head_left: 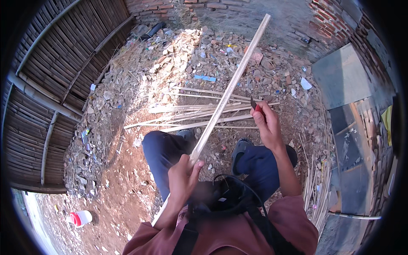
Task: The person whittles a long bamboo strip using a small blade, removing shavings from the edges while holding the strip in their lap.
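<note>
L hand [182, 178]: I have fingers wrapped w/ no gap round lower part of the long pale strip; thumb along its R edge.
R hand [269, 127]: I have fingers curled shut round the red handle of a small knife, wrist raised above R knee.
Knife [257, 109]: blade up & slightly L, near the long strip, not touching.
Long strip [230, 87]: runs diag. from upper R, thru L hand, down past L forearm; upper end free.
Loose strips [170, 109]: approx. horiz. pile on ground beyond the feet, btwn & past both hands; some cross.
Legs: dark trousers [163, 146], knees bent; grey shoe [241, 149] on R foot.
Ground [131, 170]: bare dirt, w/ rubble [170, 70] & litter farther out; blue scrap [205, 78] beyond the pile.
Container [81, 218]: white w/ red band, lower L, well apart from L hand.
Perimeter: slatted wall [63, 46] L; brick wall [238, 17] far side; grey panel [344, 76] R.
</note>
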